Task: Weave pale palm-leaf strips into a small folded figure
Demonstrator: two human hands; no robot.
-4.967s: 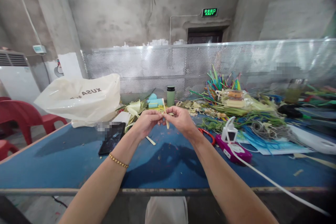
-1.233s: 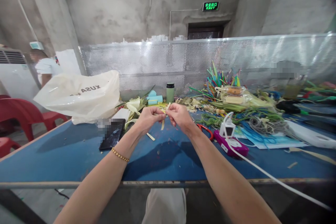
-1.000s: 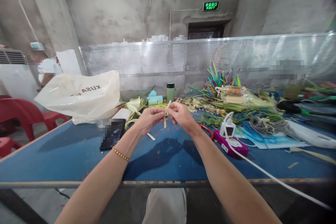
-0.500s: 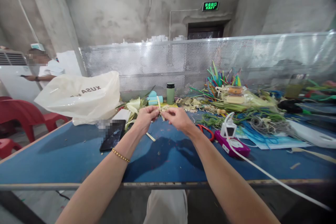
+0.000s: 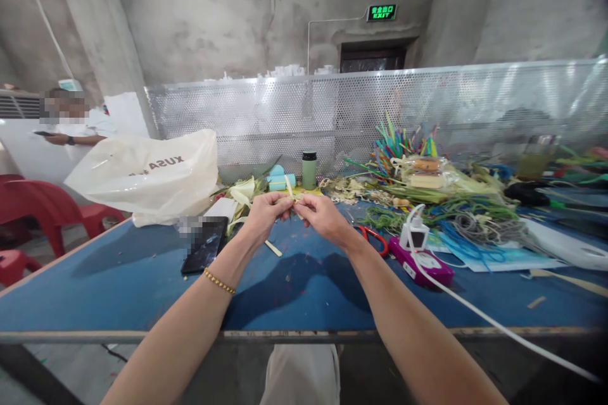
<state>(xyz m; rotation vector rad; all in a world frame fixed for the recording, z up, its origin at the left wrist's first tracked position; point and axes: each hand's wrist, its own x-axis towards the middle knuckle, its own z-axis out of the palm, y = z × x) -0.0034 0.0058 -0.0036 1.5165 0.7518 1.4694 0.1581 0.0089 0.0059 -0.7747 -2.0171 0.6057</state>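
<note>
Above the middle of the blue table [image 5: 156,291], my left hand [image 5: 267,210] and my right hand [image 5: 319,212] meet nearly fingertip to fingertip. Both are closed in a pinch on a pale, straw-coloured strip [image 5: 289,186], whose end sticks up between them. The parts under my fingers are hidden. A loose pale strip [image 5: 273,248] lies on the table below my left hand. Behind the hands stand a green bottle [image 5: 309,171] and a light blue roll [image 5: 281,181]. Pale leaves [image 5: 243,192] lie beyond my left hand.
A white bag [image 5: 147,171] and a dark phone [image 5: 205,244] are at the left. Red-handled scissors [image 5: 375,240], a purple power strip [image 5: 420,264] with a white cable, and cords [image 5: 484,226] are at the right. A person [image 5: 78,130] stands at the far left.
My fingertips have drawn slightly closer together around the strip, and its upright end has shifted slightly. The person at the far left has shifted a little.
</note>
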